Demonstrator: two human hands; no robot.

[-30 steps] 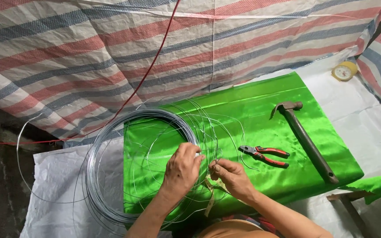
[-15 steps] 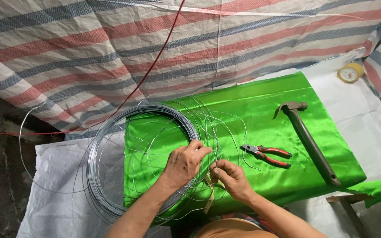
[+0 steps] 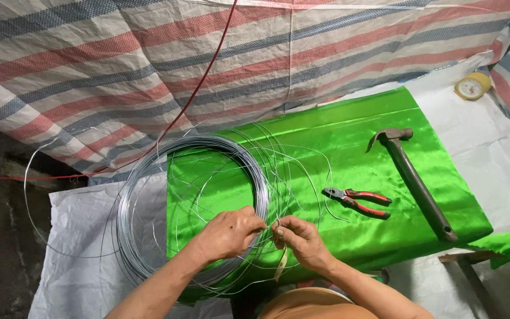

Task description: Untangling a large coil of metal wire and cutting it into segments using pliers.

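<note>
The coil of wire (image 3: 193, 207) is thin bare metal, silvery grey with a dull sheen; loose strands spring off it, and the left hand (image 3: 231, 231) and right hand (image 3: 299, 239) pinch one between bare fingertips. Under it lies a green cloth (image 3: 337, 153) — satin-like, very glossy, smooth with soft creases. The surface beneath is covered by a white woven plastic sheet (image 3: 84, 242), matt and slightly coarse. The hammer (image 3: 414, 180) has a dark, dull metal head and a worn brownish handle, rough-looking. The pliers (image 3: 358, 202) show grey metal jaws and red-and-black plastic handles. Behind hangs a striped tarpaulin (image 3: 149, 71) — woven plastic, matt, visibly textured.
</note>
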